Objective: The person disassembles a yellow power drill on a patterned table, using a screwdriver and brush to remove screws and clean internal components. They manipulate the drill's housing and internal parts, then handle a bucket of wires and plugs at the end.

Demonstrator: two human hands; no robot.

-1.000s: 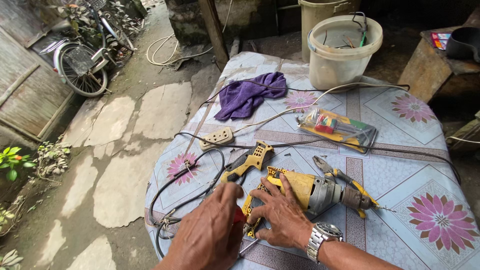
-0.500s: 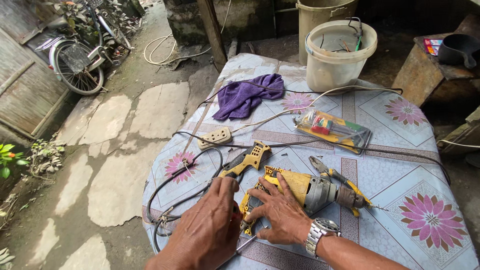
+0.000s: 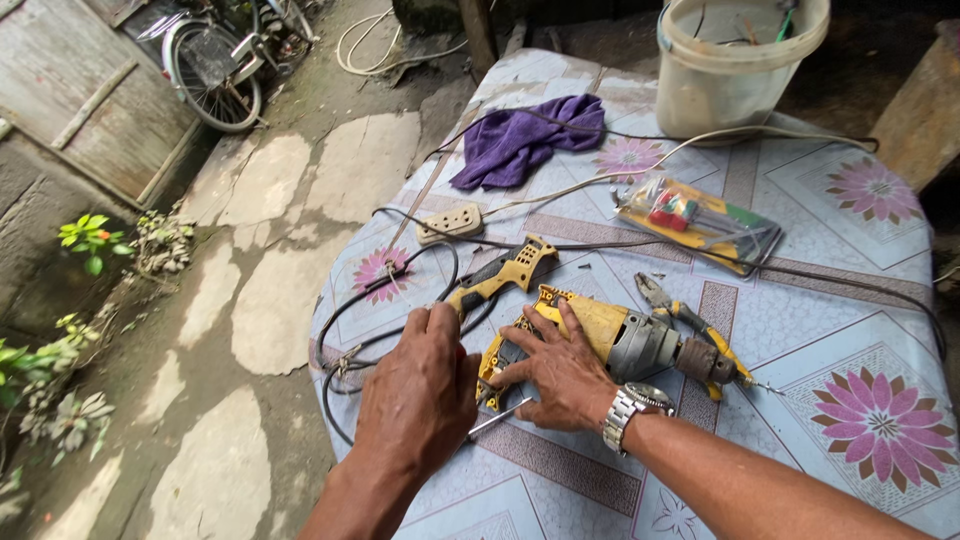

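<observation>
A yellow electric drill lies on its side on the flowered tablecloth, its casing opened. My right hand, with a wristwatch, rests on the drill's yellow rear part, fingers spread and pressing it down. My left hand is curled just left of the drill over a screwdriver. Only its metal shaft and a bit of red handle show. A detached yellow and black handle shell lies just beyond my left hand.
Yellow-handled pliers lie behind the drill. Farther back are a packaged tool set, a white socket strip, a purple cloth and a white bucket. Black cable loops at the table's left edge. A bicycle stands on the paving.
Both hands stay at the drill. My left hand has shifted slightly over the screwdriver, and my right fingers have spread further across the yellow casing.
</observation>
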